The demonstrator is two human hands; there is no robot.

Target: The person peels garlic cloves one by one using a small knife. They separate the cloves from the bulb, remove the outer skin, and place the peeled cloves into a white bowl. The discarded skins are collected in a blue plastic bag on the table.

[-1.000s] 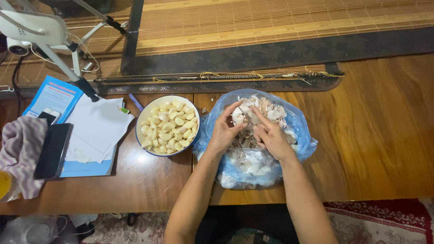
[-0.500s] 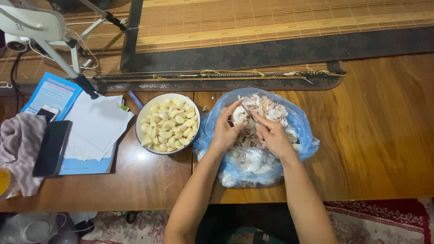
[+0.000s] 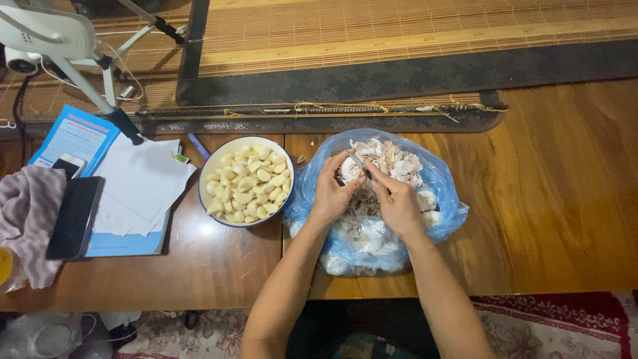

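1. Both hands working over the open blue plastic bag (image 3: 445,199) of papery garlic skins and unpeeled garlic, spread flat on the brown wooden table (image 3: 565,199) so scraps fall straight into it.
2. Left hand (image 3: 330,193) pinching a pale garlic clove (image 3: 348,170) between thumb and fingertips, raised just above the heap.
3. Right hand (image 3: 397,199) curled around a small thin blade (image 3: 357,160), tip touching the clove; handle hidden, so grip only partly visible.
4. Hands close together, wrists low, probably for steadiness.
5. Just left of the bag: round white bowl with a blue rim (image 3: 206,183), full of peeled cloves, within easy reach of the left hand.
6. Further left: white paper sheets (image 3: 143,186) on a blue folder (image 3: 76,136), a black phone (image 3: 73,216), a striped purple cloth (image 3: 23,219).
7. Behind, a rolled bamboo mat (image 3: 319,113) along the table's far edge.
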